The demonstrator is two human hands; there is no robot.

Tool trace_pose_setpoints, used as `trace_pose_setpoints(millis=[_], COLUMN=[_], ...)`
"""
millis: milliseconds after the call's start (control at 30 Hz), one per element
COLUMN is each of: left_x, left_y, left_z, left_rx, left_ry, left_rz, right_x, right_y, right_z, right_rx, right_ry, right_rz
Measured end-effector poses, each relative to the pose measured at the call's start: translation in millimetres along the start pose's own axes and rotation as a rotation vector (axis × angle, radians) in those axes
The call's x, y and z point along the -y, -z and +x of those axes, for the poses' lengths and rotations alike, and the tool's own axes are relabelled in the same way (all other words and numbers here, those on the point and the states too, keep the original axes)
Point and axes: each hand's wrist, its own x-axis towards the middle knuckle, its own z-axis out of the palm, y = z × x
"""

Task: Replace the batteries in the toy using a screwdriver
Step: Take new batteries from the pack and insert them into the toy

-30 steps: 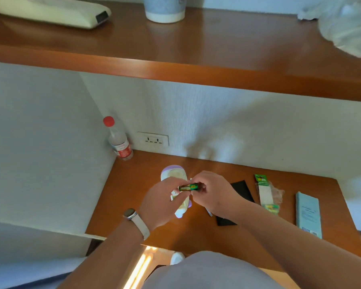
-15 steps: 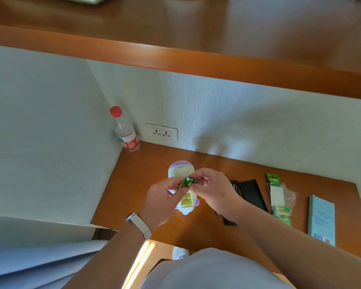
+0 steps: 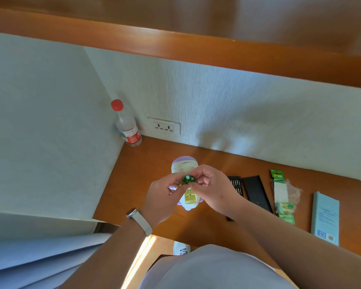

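A white and lilac toy (image 3: 184, 166) lies face down on the wooden desk (image 3: 146, 163), its open battery bay showing yellow below my hands. Above it I hold two green batteries (image 3: 187, 179) side by side, ends toward the camera. My left hand (image 3: 165, 193) pinches them from the left and my right hand (image 3: 212, 187) pinches them from the right. A black screwdriver bit case (image 3: 236, 183) lies open just right of my right hand, partly hidden by my wrist.
A black case lid (image 3: 256, 192) lies beside the bit case. Further right are a torn green battery pack (image 3: 282, 197) and a pale blue box (image 3: 325, 217). A red-capped bottle (image 3: 126, 126) stands in the back left corner by a wall socket (image 3: 163, 127). A wooden shelf (image 3: 196, 46) overhangs.
The batteries have turned from lying sideways between my fingers to pointing their ends toward the camera. The view has tilted down and moved closer to the desk.
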Motion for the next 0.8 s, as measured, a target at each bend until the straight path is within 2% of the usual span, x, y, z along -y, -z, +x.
trace_pose_setpoints(millis=[200, 433, 633, 800], left_x=[0.2, -3.3, -4.9, -4.4], left_y=[-2.1, -3.1, -3.7, -2.6], left_z=[-1.1, -1.2, -0.9, -0.8], left_rx=[-0.006, -0.083, -0.072, -0.037], left_ry=[-0.047, -0.17, -0.154, -0.166], left_rz=[0.041, 0.089, 0.082, 0.112], right_x=[4.2, 4.1, 2.5, 1.6], right_y=[0.9, 1.0, 1.6, -0.2], right_z=[-5.7, -4.1, -4.8, -5.0], right_rx=[0.02, -0.026, -0.036, -0.056], right_ry=[0.109, 0.113, 0.082, 0.139], right_rz=[-0.009, 0.029, 0.013, -0.084])
